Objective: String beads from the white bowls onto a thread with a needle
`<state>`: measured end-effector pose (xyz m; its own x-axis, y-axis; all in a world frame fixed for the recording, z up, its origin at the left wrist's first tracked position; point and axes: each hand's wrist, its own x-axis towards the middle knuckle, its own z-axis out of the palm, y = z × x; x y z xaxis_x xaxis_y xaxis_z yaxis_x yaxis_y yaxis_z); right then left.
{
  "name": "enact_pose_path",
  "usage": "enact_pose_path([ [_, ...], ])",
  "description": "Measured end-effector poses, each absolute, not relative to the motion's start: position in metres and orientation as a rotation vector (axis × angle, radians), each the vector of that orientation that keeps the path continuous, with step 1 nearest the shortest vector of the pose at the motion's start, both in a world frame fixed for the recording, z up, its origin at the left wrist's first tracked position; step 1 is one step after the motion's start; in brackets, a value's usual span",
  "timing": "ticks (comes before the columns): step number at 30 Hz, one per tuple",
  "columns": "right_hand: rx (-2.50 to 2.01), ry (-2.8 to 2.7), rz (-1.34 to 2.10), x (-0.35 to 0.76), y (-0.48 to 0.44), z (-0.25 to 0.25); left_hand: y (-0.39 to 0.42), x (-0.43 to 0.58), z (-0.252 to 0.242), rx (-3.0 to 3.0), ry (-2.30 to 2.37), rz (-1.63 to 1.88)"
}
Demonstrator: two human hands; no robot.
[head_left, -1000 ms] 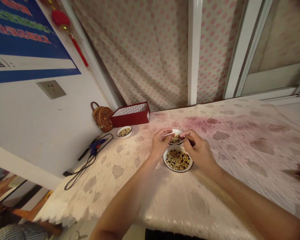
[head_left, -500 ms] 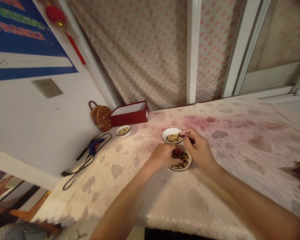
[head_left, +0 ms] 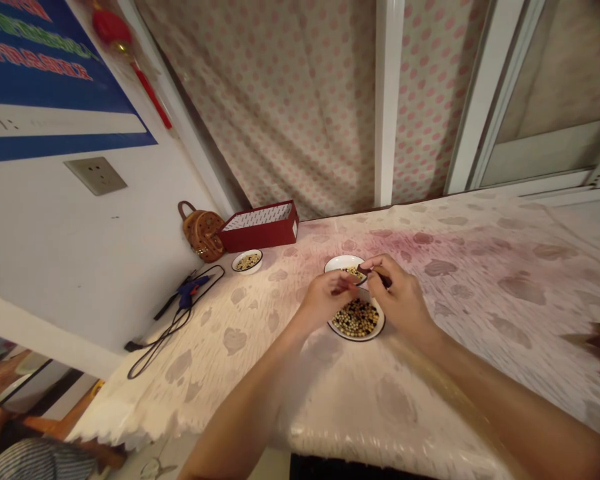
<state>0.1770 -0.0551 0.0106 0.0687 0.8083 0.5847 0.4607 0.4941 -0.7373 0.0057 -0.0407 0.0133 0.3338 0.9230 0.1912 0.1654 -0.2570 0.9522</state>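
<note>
My left hand hovers over the back edge of a white enamel dish filled with dark and pale yellow beans. Its fingertips are drawn together, and I cannot see whether they pinch anything. My right hand is pinching a small dark item just above the rim of a smaller white dish. That dish also holds pale beans and is partly hidden by both hands. Another small white dish with mixed beans sits farther left.
A red box and a brown studded bag stand at the wall end of the patterned tablecloth. A blue glue gun lies nearby with its black cord. A striped sleeve shows at lower left.
My left hand has lifted away from the beans in the near dish, which show again. My right hand has stayed almost still, and the view has barely shifted.
</note>
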Motion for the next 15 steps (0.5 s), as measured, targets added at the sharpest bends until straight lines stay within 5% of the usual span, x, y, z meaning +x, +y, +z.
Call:
enact_pose_path([
  [15, -1.031, -1.687, 0.475, 0.1743, -0.0571, 0.0081, -0.0361, 0.0026, 0.0145, 1.06, 0.777, 1.114],
])
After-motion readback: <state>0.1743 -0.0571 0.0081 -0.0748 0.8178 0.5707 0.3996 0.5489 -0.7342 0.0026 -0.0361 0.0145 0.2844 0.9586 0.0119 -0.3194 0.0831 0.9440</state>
